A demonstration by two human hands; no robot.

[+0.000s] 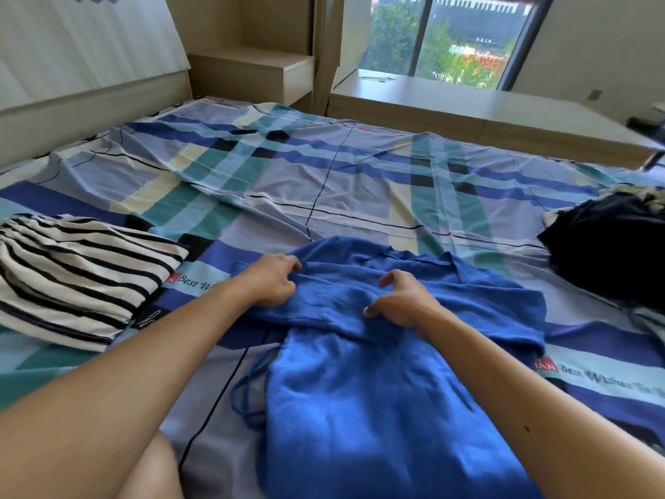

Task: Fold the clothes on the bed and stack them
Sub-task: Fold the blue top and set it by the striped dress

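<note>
Both hands are clenched on the same cloth. The left hand [274, 280] has its fingers curled into a bunched ridge of the blue garment [360, 397], and the right hand [405, 300] pinches a fold of it just beside, thumb underneath and knuckles up. Between them the fabric is gathered into a crease that runs across the garment's upper part. The rest of it lies spread flat toward the near edge of the bed [324, 181], in the middle of its width. A thin blue cord [248, 390] loops out from the garment's left side onto the checked sheet.

Toward the left edge of the bed, well apart from the hands, a black-and-white striped garment [72, 279] sits folded. At the right edge a heap of dark clothes [611, 253] lies loose and rumpled. Past the far edge stand a pale wooden nightstand [252, 73] and a low ledge [467, 106] below the window [460, 37].
</note>
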